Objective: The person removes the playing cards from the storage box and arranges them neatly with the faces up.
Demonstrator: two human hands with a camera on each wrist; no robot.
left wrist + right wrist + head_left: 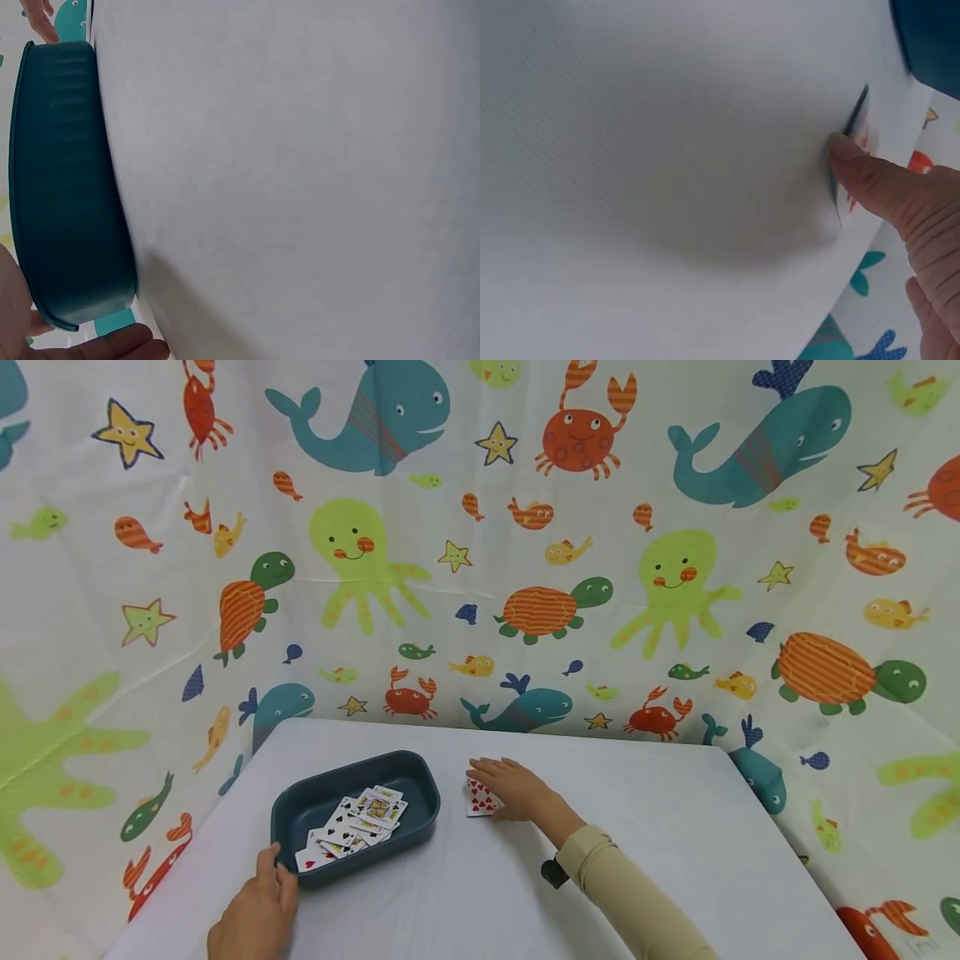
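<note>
A dark teal plastic tray (356, 860) with raised walls holds several loose face-up playing cards (360, 817). My left hand (258, 902) grips its near left corner; in the left wrist view, the thumb side and fingers (120, 346) lie on either side of the rim. To the right of the tray, my right hand (517, 789) covers part of a hearts playing card (478, 799) on the table. The right wrist view shows the thumb against the edge of this card (862, 139), which bows slightly. Whether more cards lie under it, I cannot tell.
A white cloth covers the table (637, 827). Behind it hangs a curtain (450, 585) printed with sea animals. On the right wrist sits a small dark device (555, 872) below the beige sleeve (630, 885).
</note>
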